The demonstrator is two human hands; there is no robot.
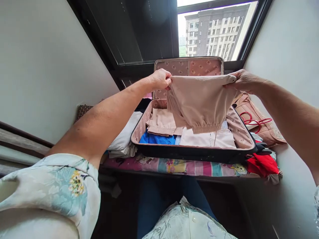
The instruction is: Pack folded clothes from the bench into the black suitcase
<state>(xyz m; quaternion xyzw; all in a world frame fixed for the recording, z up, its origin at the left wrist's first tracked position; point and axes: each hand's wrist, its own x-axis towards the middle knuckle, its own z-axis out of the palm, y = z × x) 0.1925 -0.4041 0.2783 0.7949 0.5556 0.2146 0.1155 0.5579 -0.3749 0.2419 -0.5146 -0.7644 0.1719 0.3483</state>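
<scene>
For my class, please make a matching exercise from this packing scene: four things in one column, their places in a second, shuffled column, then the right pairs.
Things:
1. beige garment
2. blue cloth
3. red cloth
4. white folded pile

Places:
A. on the bed, left of the suitcase
B. held up by the left hand and right hand
C. on the bed, at the suitcase's right corner
D. inside the suitcase, front left

Pairs: 1-B, 2-D, 3-C, 4-A

Both hands (161, 79) (243, 81) holding beige trousers (200, 103) above open suitcase (194, 152), folded clothes (161, 124) inside
</scene>
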